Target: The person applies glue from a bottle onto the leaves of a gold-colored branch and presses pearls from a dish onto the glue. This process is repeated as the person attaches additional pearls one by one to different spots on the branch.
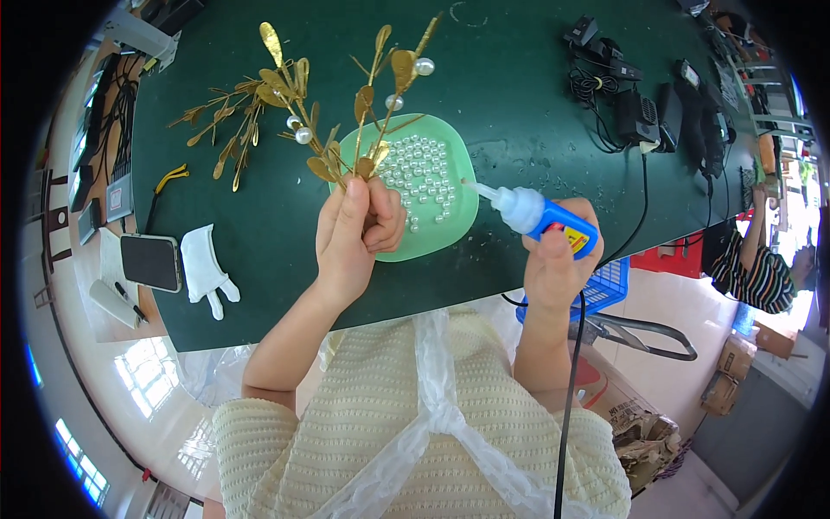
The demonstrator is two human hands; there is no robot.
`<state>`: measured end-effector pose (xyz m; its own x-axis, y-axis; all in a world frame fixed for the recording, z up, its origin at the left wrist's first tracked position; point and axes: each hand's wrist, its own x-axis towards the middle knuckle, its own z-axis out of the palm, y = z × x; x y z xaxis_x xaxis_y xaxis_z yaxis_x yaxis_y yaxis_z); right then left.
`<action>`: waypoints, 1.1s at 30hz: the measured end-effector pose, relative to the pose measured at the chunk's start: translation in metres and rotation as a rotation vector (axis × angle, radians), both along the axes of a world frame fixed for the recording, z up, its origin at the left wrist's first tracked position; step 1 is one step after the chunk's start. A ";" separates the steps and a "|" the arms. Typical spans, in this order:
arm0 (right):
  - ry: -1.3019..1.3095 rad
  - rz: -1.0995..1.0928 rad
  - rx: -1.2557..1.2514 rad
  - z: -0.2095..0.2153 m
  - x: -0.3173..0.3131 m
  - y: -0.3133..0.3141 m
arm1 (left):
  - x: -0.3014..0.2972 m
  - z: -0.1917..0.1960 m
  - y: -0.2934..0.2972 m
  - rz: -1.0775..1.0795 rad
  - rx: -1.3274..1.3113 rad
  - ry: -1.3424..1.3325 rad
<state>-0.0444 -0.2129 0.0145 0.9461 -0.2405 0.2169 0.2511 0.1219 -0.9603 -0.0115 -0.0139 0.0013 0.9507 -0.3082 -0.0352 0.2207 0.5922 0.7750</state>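
Note:
My left hand (356, 223) is closed in a pinch round the lower stems of a gold leaf branch (363, 102), which stands up over the dish. A few white pearl beads (303, 135) sit on its twigs. In my right hand (560, 268) is a blue glue bottle (553, 223) with a white cap and a thin nozzle pointing left, its tip over the right rim of the dish. The pale green dish (462, 212) holds many loose pearl beads (421, 169); my left hand hides part of it. More gold leaf twigs (233, 117) lie at the far left.
On the green table (285, 294) at left lie a phone (150, 261), a white glove (204, 268) and a yellow-tipped cable (169, 179). Black adapters and cables (635, 112) crowd the right side. A blue basket (609, 285) stands beyond the near edge. Another person (761, 268) is at far right.

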 end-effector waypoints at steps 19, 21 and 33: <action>-0.130 -0.166 -0.270 0.017 0.007 0.033 | -0.005 -0.005 0.001 -0.119 0.124 -0.004; -0.129 -0.165 -0.335 0.018 0.005 0.032 | -0.006 -0.005 0.000 -0.122 0.134 -0.003; -0.151 -0.151 -0.456 0.017 0.001 0.030 | -0.006 -0.004 -0.003 -0.062 0.233 0.001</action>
<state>-0.0433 -0.1824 0.0318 0.8578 -0.2214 0.4638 0.3739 -0.3503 -0.8588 -0.0176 -0.0166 -0.0025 0.9302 -0.3494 -0.1126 0.2515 0.3831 0.8888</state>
